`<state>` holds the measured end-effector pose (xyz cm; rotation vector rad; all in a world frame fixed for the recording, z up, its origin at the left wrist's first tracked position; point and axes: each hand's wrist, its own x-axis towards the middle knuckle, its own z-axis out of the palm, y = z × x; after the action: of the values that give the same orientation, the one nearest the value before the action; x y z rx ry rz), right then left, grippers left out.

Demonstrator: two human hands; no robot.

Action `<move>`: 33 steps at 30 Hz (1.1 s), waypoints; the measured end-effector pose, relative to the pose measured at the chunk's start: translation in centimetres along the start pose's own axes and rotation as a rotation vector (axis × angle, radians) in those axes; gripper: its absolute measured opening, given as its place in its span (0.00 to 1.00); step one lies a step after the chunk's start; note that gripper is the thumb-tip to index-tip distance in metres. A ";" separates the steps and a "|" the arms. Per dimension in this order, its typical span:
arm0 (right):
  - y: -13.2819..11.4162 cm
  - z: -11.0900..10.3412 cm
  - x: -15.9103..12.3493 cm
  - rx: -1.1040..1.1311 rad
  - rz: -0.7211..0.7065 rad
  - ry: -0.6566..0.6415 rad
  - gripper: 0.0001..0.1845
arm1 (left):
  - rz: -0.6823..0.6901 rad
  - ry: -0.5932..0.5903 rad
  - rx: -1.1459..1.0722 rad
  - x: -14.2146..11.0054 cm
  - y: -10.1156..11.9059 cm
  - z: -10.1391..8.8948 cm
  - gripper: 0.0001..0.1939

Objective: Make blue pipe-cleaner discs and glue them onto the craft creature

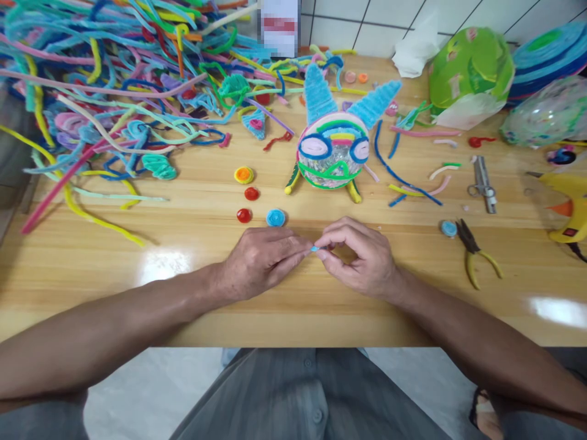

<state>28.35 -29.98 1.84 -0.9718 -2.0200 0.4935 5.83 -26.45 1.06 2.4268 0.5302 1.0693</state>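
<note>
My left hand and my right hand meet above the near part of the table, fingertips pinched together. Between them shows a small bit of light blue pipe cleaner, mostly hidden by the fingers. Just beyond my left hand lies a blue coiled disc, with two red discs and a yellow-orange disc near it. Farther back stands a pipe-cleaner figure with a clear round body, tall blue ears, ringed eyes and two yellow-tipped legs.
A large tangle of pipe cleaners covers the back left. Cut pieces lie right of the figure. Pliers, another blue disc, scissors and a yellow glue gun lie on the right. A green tissue pack stands behind.
</note>
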 end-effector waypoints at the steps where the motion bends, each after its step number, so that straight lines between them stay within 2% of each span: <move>1: 0.0 0.0 0.0 0.002 0.001 0.000 0.07 | -0.004 -0.001 -0.001 0.0 0.0 0.0 0.04; 33: 0.1 0.0 -0.1 0.014 0.011 0.001 0.07 | -0.012 -0.003 -0.017 0.2 0.1 -0.1 0.05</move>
<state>28.45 -29.99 1.72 -0.9754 -2.0092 0.5123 5.86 -26.40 1.27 2.4073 0.5319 1.0608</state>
